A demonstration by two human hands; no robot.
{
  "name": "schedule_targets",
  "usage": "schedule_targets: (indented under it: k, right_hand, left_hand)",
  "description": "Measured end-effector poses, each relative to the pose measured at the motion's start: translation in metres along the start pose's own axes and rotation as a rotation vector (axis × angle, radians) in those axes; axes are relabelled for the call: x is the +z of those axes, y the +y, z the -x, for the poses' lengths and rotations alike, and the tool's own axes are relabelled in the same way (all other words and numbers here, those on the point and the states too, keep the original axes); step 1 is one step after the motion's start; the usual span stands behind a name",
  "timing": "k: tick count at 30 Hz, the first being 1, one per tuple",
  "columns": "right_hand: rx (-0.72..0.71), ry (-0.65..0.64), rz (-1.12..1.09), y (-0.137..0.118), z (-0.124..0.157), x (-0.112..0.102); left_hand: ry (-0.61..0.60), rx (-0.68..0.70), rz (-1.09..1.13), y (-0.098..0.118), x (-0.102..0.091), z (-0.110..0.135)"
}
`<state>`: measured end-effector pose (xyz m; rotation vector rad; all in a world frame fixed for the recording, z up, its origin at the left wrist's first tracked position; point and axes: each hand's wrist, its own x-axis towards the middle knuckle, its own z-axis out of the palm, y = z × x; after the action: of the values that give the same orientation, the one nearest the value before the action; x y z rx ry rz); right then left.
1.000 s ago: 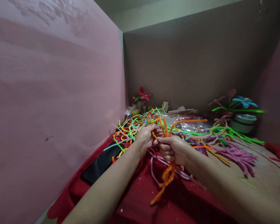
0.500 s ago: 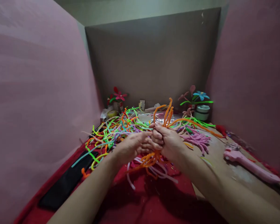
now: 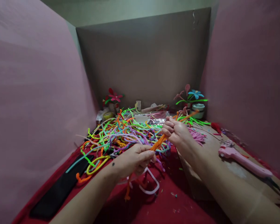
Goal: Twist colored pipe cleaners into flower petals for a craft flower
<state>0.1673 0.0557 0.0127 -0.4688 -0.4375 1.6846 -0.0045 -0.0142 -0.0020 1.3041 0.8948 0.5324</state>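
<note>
A bundle of orange pipe cleaners (image 3: 159,142) stretches slantwise between both hands. My left hand (image 3: 134,159) is closed round its lower end, low and near the middle of the view. My right hand (image 3: 177,133) is closed round the upper part, higher and to the right, with orange ends poking out past the fist towards the back. A large tangle of coloured pipe cleaners (image 3: 116,132) lies on the red cloth (image 3: 168,202) just behind and left of the hands.
A pink glue gun (image 3: 242,160) lies on the brown board at the right. Pipe-cleaner flowers stand at the back, red ones (image 3: 114,96) on the left, a blue one in a white pot (image 3: 197,107) on the right. A black flat object (image 3: 58,189) lies at lower left. Pink walls close in both sides.
The hands have drawn apart, my left down and towards me, my right up and rightwards, pulling the orange bundle out straight. The view swung rightwards, bringing the glue gun in.
</note>
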Motion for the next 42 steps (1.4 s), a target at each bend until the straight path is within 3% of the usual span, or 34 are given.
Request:
schedule_targets:
  k: [4, 10, 15, 19, 22, 26, 31, 37, 42]
  right_hand:
    - [-0.026, 0.011, -0.011, -0.015, -0.007, -0.008]
    - [-0.072, -0.039, -0.049, -0.021, -0.013, -0.016]
    - [0.085, -0.169, -0.009, 0.01, 0.003, -0.011]
    - [0.234, -0.354, 0.193, 0.046, 0.023, -0.003]
    - [0.209, -0.321, 0.258, 0.055, 0.028, 0.0]
    - [0.113, -0.227, 0.157, 0.035, 0.024, 0.002]
    - [0.091, -0.193, 0.014, -0.003, 0.021, 0.009]
    - [-0.058, -0.162, 0.045, -0.04, 0.028, 0.011]
    - [-0.148, -0.119, 0.101, -0.063, 0.032, 0.0]
  left_hand:
    - [0.025, -0.021, -0.096, 0.002, -0.005, 0.002]
    - [0.002, -0.005, 0.071, -0.001, -0.016, 0.001]
    - [0.01, 0.085, 0.194, -0.005, -0.024, -0.003]
    - [-0.025, 0.068, 0.205, -0.007, -0.022, -0.005]
    - [-0.036, 0.049, 0.183, -0.005, -0.018, -0.002]
    - [-0.067, 0.005, 0.069, 0.003, -0.019, 0.005]
    - [0.022, 0.105, -0.094, 0.011, -0.032, 0.012]
    - [0.078, 0.179, -0.322, 0.014, -0.043, 0.013]
    - [0.008, 0.349, -0.672, 0.016, -0.049, 0.017]
